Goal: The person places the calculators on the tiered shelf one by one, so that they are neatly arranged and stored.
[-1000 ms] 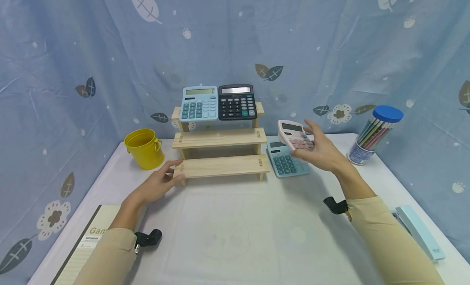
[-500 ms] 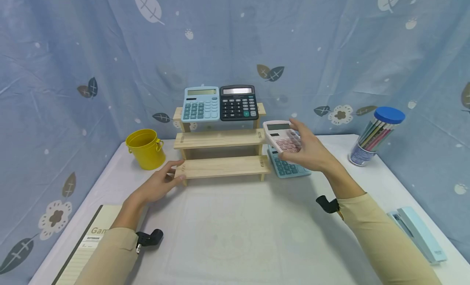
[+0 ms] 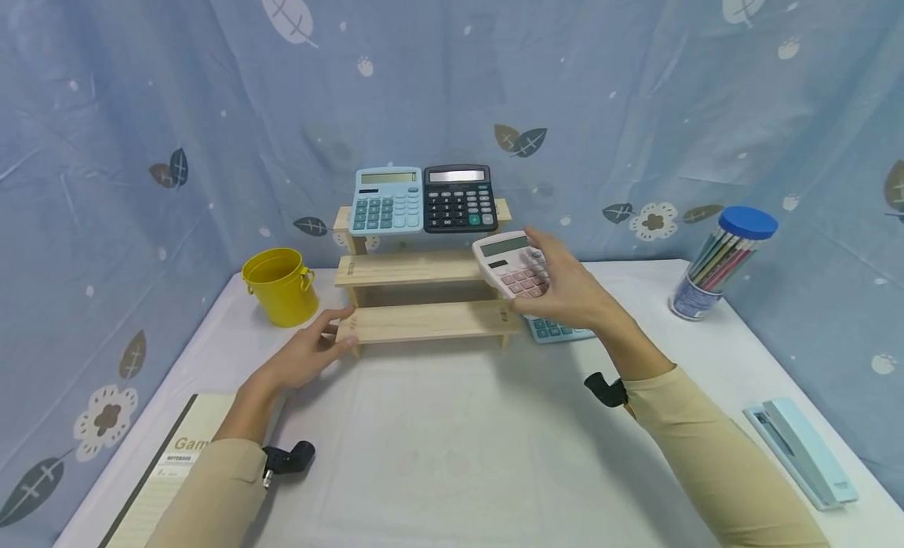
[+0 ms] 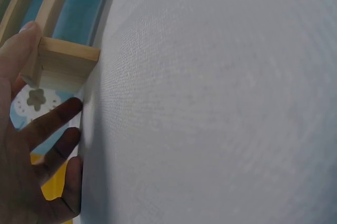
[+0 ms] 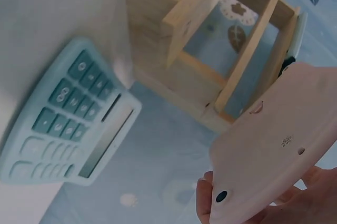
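Note:
My right hand holds a pale pink calculator by its right side, tilted, over the right end of the wooden tiered shelf. The right wrist view shows the calculator's plain back. My left hand grips the left end of the lowest tier between thumb and forefinger, its other fingers spread near the table. On the top tier a light blue calculator and a black calculator stand side by side. Another blue calculator lies on the table right of the shelf, partly hidden in the head view.
A yellow bucket stands left of the shelf. A notebook lies partly under the left forearm. At the right are a blue-lidded jar of pencils and a light blue stapler. A patterned curtain encloses the table.
My right hand has carried the pink calculator leftward, from above the blue calculator on the table to the shelf's right end. The left hand keeps its place on the shelf.

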